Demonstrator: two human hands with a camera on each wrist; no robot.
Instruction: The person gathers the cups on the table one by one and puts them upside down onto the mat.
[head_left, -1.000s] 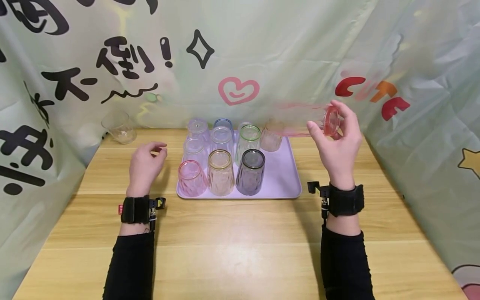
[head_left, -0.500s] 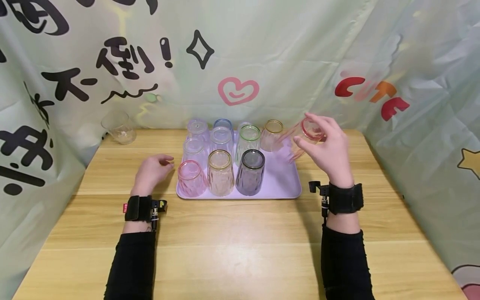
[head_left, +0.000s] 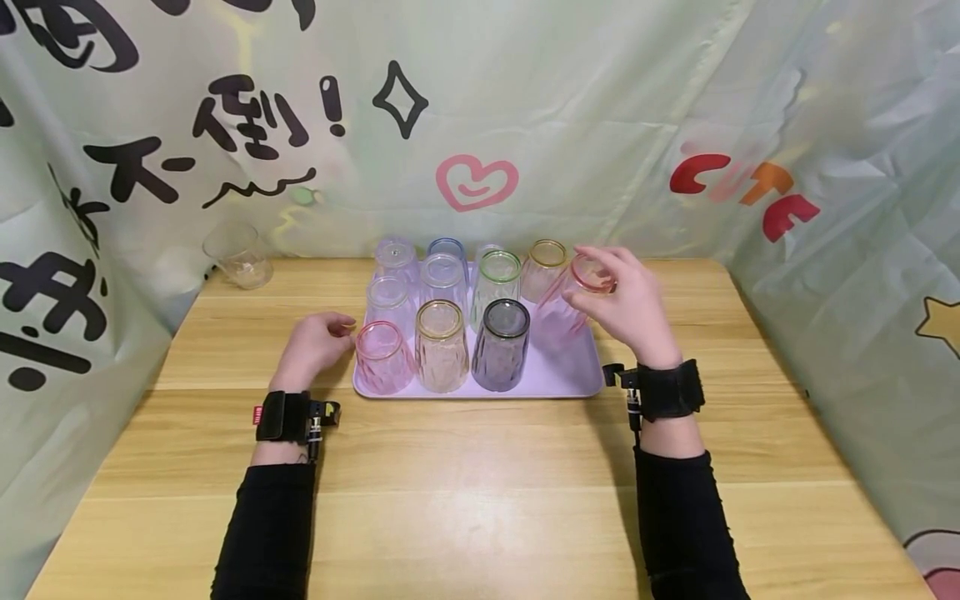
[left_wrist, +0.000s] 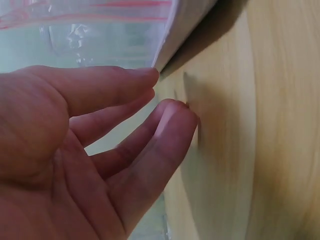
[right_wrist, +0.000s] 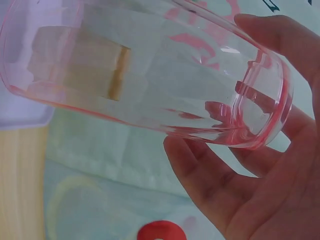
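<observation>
My right hand [head_left: 630,307] grips a clear reddish-pink glass [head_left: 590,271] near its base, with the thumb and fingers around it. The glass is upside down and tilted, its mouth toward the right part of the lilac tray [head_left: 558,371]. In the right wrist view, the glass [right_wrist: 150,85] spans most of the picture; whether its rim touches the tray cannot be told. My left hand [head_left: 313,348] holds nothing, fingers loosely bent, beside the tray's left edge. Nearest to it stands an upturned pink glass [head_left: 384,358] at the tray's front left corner.
Several upturned glasses share the tray, among them a dark grey one [head_left: 502,346], an amber one [head_left: 441,346], a green-rimmed one [head_left: 497,283] and a brownish one [head_left: 543,271] at the back. A clear glass [head_left: 243,257] leans at the table's back left. A printed curtain [head_left: 585,108] hangs behind.
My right hand has brought the reddish glass left and down over the tray, turning it from lying sideways to more upright. My left hand has moved right, closer to the tray.
</observation>
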